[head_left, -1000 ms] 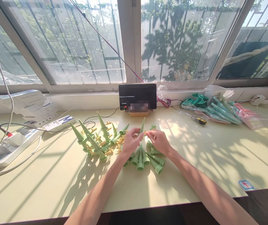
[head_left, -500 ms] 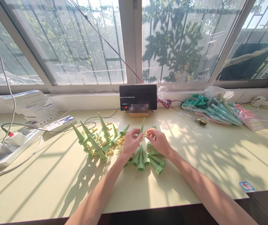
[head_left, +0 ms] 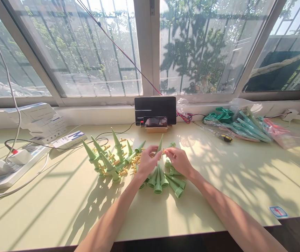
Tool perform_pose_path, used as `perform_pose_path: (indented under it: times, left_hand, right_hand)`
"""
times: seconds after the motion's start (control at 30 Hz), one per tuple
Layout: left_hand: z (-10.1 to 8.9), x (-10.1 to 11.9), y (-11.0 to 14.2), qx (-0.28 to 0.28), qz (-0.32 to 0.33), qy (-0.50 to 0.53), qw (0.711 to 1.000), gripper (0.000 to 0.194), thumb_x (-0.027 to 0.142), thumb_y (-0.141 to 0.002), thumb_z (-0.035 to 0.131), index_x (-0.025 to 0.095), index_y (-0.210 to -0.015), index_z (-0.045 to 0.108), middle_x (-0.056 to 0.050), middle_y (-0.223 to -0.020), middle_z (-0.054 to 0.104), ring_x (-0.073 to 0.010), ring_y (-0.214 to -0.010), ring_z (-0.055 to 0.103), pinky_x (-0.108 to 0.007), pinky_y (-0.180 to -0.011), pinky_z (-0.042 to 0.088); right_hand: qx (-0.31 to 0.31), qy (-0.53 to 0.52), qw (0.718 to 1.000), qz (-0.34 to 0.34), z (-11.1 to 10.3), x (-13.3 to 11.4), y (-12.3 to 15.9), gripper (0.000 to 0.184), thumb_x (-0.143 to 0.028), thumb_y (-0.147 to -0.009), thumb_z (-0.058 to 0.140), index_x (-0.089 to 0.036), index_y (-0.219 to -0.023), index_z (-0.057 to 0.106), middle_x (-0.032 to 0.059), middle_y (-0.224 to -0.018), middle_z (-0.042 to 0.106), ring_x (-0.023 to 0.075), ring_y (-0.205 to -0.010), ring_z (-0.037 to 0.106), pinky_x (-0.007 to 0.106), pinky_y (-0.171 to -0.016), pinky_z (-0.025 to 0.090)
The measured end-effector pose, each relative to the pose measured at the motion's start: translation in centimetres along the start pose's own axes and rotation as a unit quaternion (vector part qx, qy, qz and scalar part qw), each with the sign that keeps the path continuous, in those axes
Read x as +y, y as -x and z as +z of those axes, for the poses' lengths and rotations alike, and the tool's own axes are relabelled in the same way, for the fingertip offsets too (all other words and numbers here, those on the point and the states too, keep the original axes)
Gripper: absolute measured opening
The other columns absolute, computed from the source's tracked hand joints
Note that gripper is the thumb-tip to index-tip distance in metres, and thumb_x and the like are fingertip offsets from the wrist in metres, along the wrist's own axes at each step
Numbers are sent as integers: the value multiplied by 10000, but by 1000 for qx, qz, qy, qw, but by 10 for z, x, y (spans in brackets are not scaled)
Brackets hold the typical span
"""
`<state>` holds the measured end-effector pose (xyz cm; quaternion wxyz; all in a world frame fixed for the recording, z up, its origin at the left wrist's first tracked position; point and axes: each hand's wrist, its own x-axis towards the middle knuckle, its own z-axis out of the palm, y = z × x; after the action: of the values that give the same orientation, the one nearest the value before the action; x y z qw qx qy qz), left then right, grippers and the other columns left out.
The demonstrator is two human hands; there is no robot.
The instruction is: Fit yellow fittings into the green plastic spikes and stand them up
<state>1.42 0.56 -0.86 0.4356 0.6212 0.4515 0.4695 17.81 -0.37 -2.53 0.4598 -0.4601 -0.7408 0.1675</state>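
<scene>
My left hand is closed around a green plastic spike, its pointed tip up. Between the fingertips of my right hand is a small yellow plastic valve, close beside the spike. My fingers partly hide where the two parts meet. Several loose green cones lie fanned out just below my hands, their wide threaded ends toward me. To the left stand several green spikes with yellow valves attached. A heap of small yellow valves lies left of my left hand, partly covered by it.
A dark tablet with a phone in front stands by the window. White boxes and a power strip with cables sit at left. Plastic-bagged green parts and a black-yellow tool lie at right.
The yellow valve in my right fingers has turned from lying sideways to more upright. My left hand keeps its hold on the spike. The whole view has shifted slightly.
</scene>
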Motion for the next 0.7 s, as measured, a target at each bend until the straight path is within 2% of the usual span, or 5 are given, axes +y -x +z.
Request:
perform_pose_path:
  times: [0.23, 0.5, 0.7]
  left_hand:
    - [0, 0, -1, 3, -8, -5, 1000, 342, 420, -781, 657, 165, -1006, 623, -83, -987, 664, -131, -650, 602, -198, -403, 444]
    - [1, 0, -1, 10, -9, 2, 1000, 356, 415, -776, 663, 158, -1017, 615, -90, -983, 663, -132, -645, 605, -201, -400, 445]
    - [0, 2, 0, 1, 1, 3, 1000, 325, 407, -776, 661, 172, -998, 629, -75, -957, 667, -132, -642, 602, -207, -411, 453]
  right_hand:
    - [11, -37, 999, 16, 2, -1, 2, 181, -325, -910, 534, -188, -1013, 594, 22, -766, 645, 130, -590, 521, 261, -577, 432]
    - [11, -51, 998, 21, 2, -1, 1, 91, -295, -885, 562, -205, -894, 569, 2, -742, 611, 127, -597, 521, 257, -568, 423]
    - [10, -30, 999, 12, 2, 1, 1, 177, -331, -924, 501, -199, -831, 575, -11, -664, 560, 121, -566, 446, 248, -544, 368]
